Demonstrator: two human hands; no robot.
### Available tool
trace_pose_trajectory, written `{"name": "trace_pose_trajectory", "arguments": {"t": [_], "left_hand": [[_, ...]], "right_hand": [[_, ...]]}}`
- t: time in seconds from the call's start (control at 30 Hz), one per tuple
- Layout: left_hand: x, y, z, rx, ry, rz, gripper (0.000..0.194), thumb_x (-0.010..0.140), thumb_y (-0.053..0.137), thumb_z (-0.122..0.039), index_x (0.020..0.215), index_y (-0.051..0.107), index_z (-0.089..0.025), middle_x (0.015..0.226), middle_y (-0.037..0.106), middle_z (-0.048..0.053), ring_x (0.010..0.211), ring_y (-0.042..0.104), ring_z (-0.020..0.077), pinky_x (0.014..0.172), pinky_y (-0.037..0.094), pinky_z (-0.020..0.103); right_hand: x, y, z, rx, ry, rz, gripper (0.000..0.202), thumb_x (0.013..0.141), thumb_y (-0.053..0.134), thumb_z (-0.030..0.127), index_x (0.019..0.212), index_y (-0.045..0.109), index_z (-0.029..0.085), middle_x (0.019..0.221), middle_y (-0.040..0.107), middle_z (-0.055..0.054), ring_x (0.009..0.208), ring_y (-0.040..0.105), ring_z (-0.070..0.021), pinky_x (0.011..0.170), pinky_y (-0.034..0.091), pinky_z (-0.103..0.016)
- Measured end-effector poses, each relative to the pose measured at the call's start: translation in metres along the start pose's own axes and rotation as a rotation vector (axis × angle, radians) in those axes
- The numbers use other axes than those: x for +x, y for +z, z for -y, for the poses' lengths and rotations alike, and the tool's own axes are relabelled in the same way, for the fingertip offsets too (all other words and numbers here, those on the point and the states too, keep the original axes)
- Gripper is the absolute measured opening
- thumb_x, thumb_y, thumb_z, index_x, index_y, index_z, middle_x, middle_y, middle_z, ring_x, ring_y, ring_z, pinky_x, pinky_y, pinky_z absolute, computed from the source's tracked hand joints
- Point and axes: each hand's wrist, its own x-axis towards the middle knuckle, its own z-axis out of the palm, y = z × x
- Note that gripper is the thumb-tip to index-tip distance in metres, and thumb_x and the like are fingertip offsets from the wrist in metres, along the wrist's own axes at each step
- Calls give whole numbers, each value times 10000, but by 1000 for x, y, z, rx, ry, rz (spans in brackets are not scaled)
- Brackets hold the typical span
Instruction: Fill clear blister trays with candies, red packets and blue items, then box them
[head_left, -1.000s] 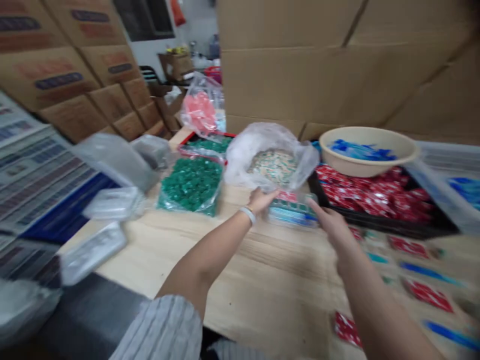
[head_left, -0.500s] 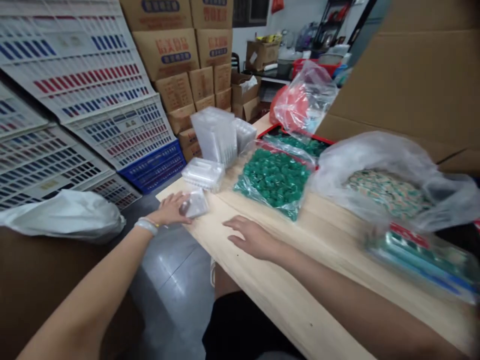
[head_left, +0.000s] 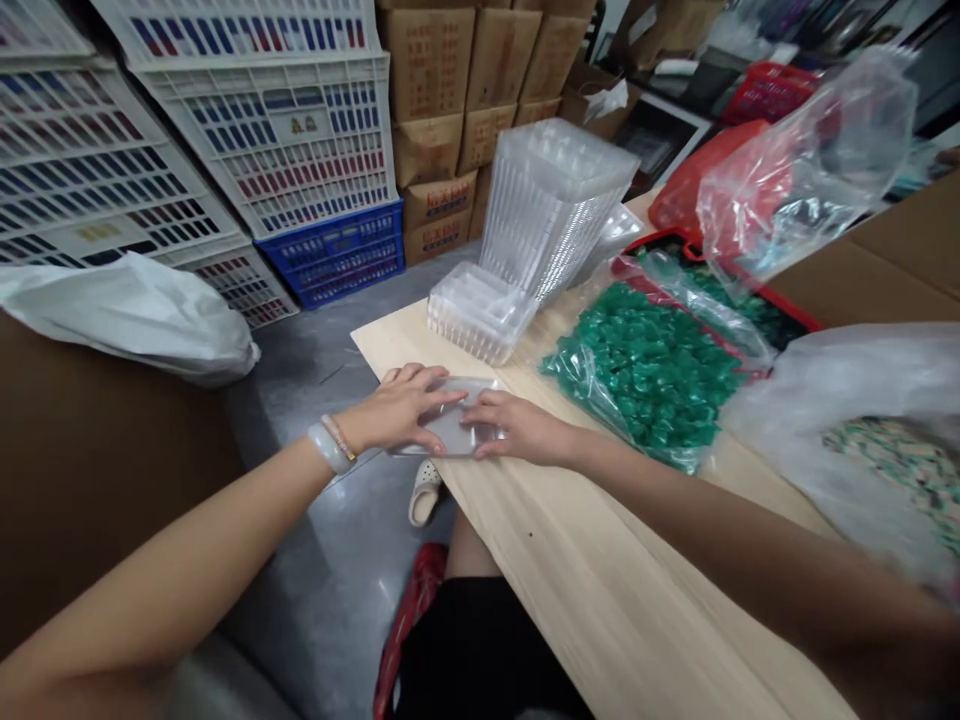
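Observation:
A shallow clear plastic tray lies at the near edge of the wooden table, partly overhanging it. My left hand holds its left end, with the fingers over the far side and the thumb at the near side. At the right end, my right hand grips the tray with bent fingers. Just beyond my hands sits a low stack of clear plastic trays, with a tall stack of clear containers behind it. To the right lies a clear bag of small green wrapped pieces.
The wooden table runs toward the lower right. A translucent bag of multicoloured pieces and a red-rimmed tray stand on the right. White crates and cardboard boxes are stacked behind. A white sack is at left.
My right hand has moved from the bare table onto the clear tray. My left hand still holds the tray, which now lies flatter. The view has swung left and downward.

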Motion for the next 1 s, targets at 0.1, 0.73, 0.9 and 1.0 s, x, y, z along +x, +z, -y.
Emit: {"name": "trace_pose_trajectory", "arguments": {"t": [0.1, 0.73, 0.9, 1.0], "left_hand": [[0, 0, -1, 0, 10, 4, 724, 619, 542, -631, 1267, 336, -383, 1351, 262, 63, 1181, 234, 303, 948, 202, 432], [-17, 14, -35, 15, -45, -182, 324, 740, 538, -279, 1050, 513, -187, 1386, 242, 100, 1288, 128, 315, 1013, 114, 530], [-20, 16, -50, 56, 68, -184, 156, 813, 417, -173, 800, 562, -117, 1314, 364, 145, 1282, 200, 283, 1045, 114, 510], [-23, 0, -67, 4, 80, -284, 196, 837, 371, -177, 837, 553, -105, 1277, 405, 165, 1250, 289, 242, 1043, 221, 442]], "right_hand": [[1, 1, -2, 21, -23, -5, 413, 687, 645, 344, 1052, 576, 165, 987, 524, -69, 943, 490, -186, 837, 401, -327], [-7, 8, 40, -545, 16, 49, 183, 797, 457, 191, 898, 594, 122, 900, 567, -117, 871, 500, -250, 733, 348, -381], [3, 9, 48, -608, 43, 107, 215, 818, 395, 155, 923, 575, 102, 896, 571, -133, 792, 529, -225, 626, 369, -322], [-2, -11, 57, -627, -28, 38, 240, 835, 362, 159, 971, 554, 117, 922, 558, -121, 830, 506, -232, 625, 362, -323]]}}
